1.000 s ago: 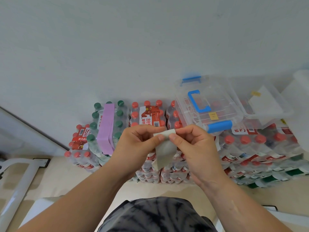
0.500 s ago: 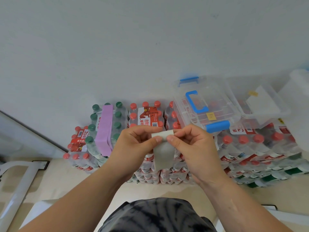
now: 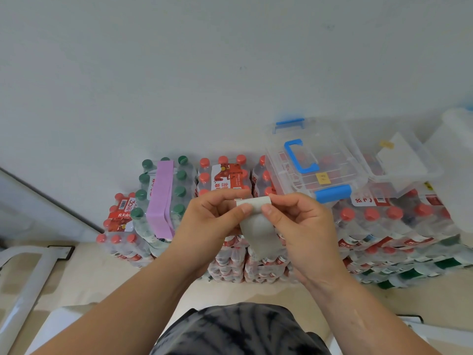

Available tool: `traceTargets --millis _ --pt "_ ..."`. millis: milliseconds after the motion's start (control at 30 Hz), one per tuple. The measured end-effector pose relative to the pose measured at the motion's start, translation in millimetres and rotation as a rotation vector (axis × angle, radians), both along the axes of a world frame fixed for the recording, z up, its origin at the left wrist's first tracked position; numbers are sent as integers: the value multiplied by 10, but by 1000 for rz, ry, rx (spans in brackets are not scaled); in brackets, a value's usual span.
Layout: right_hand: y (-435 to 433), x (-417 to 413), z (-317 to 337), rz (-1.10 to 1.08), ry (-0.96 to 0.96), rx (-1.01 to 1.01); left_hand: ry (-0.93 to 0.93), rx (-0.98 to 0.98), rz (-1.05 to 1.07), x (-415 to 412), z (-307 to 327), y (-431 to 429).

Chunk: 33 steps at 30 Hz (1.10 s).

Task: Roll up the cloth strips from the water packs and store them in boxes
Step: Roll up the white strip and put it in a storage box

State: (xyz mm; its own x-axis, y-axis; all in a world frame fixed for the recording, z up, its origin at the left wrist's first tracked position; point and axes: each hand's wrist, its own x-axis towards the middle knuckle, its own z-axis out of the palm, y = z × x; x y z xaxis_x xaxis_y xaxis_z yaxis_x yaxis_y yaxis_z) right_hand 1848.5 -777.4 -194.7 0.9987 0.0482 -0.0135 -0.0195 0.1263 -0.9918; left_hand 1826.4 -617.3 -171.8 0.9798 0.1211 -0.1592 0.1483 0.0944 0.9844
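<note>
A pale grey cloth strip (image 3: 258, 226) hangs between my hands, its top end curled into a small roll. My left hand (image 3: 212, 224) pinches the roll's left end between thumb and fingers. My right hand (image 3: 302, 226) pinches its right end the same way. The loose tail drops down in front of the water packs (image 3: 225, 175). A purple cloth strip (image 3: 161, 198) lies lengthwise over the green-capped pack (image 3: 179, 190) at the left. A clear box with blue handle and latches (image 3: 309, 162) sits closed on the packs at the right.
A second clear box (image 3: 399, 160), lidless, with a white sheet inside, stands right of the first. A white container (image 3: 458, 155) fills the far right edge. Red-capped packs (image 3: 384, 226) are stacked against the white wall. A white frame (image 3: 25, 272) lies on the floor at the left.
The rolled top of the grey strip has grown slightly thicker as my fingers turned it, and the hanging tail is a little shorter. Both hands stayed in the same place.
</note>
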Motion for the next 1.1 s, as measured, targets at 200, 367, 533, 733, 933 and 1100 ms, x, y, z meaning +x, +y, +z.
traceTargets --millis 200,367,533,733,933,1100 --pt "6 -12 53 1 29 58 -9 -1 10 -10 9 -9" --pt "2 12 29 -4 81 -9 -41 -12 26 -11 0 -5" --pt "-6 16 26 4 37 -20 -29 22 -2 -7 3 38" --pt "-9 20 34 20 30 4 26 -32 -6 9 14 31" --pt "4 26 35 60 107 58 -20 -35 14 36 -14 28" --pt "5 56 -15 23 72 14 -34 -23 -7 30 -12 39"
